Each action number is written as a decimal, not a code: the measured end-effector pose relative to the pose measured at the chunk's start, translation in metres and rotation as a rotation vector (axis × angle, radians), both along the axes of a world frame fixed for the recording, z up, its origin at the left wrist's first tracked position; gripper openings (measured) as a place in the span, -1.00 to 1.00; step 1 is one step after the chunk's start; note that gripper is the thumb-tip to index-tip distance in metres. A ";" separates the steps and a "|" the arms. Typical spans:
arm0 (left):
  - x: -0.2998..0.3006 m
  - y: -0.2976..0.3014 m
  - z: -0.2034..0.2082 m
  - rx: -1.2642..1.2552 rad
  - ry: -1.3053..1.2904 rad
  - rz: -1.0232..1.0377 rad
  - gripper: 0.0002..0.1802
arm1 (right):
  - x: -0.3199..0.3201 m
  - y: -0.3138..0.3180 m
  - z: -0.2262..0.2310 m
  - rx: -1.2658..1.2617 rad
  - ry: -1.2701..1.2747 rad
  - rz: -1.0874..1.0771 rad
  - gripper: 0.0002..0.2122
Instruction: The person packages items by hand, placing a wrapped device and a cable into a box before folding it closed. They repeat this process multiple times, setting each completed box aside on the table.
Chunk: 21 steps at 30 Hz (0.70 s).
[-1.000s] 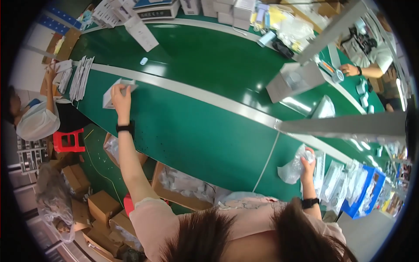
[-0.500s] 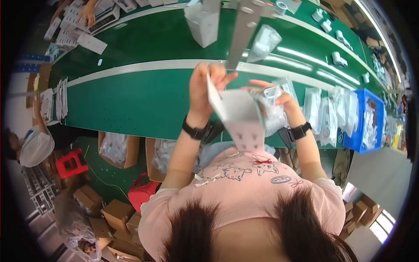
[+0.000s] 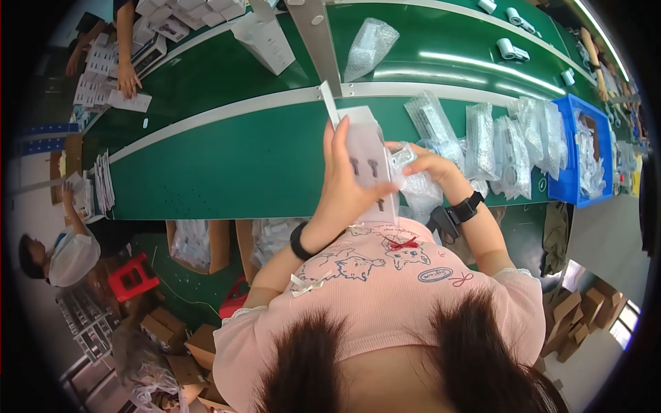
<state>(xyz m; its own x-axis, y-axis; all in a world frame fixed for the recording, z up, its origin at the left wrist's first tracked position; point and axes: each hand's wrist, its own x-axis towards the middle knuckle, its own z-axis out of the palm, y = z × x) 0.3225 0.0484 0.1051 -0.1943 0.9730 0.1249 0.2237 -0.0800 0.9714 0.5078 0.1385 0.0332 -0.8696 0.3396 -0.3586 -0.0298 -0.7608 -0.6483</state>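
Close in front of my chest, my left hand grips a white cardboard box by its side. Dark pictures are printed on the face turned toward me, and a flap stands up at its far left corner. My right hand has its fingers around a bubble-wrap bag with a pale item inside, right against the box's right side. What that item is, the wrap hides. Several bubble-wrapped packets lie on the green table just right of my right hand.
Beyond the packets stands a blue crate with wrapped items. Across a metal rail, an open white box and a bubble-wrapped packet flank a metal post. A co-worker's hand rests by white boxes at upper left. Cartons stand below the table edge.
My left hand has gone from the box's upper edge down to its side. The box has turned more upright, its printed face showing. The right hand still holds the bag beside it.
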 end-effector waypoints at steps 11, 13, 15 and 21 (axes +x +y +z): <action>-0.029 0.046 -0.048 0.032 0.161 -0.156 -0.05 | 0.022 0.033 0.025 0.064 -0.058 -0.736 -0.55; -0.024 0.045 -0.056 0.114 0.420 -0.178 -0.12 | 0.024 0.052 0.039 -0.100 0.212 -0.998 -0.64; -0.016 0.043 -0.067 0.119 0.400 -0.143 -0.13 | 0.016 0.064 0.035 -0.130 0.241 -1.032 -0.65; 0.001 0.040 -0.086 0.179 0.106 0.092 -0.16 | -0.021 0.061 0.028 -0.161 0.248 -1.024 -0.60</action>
<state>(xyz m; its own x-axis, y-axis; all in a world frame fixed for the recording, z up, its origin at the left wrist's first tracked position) 0.3238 0.0884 0.0191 -0.2577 0.9123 0.3182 0.3383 -0.2233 0.9142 0.4863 0.1999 0.0609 -0.2518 0.9145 -0.3166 -0.8213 -0.3750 -0.4300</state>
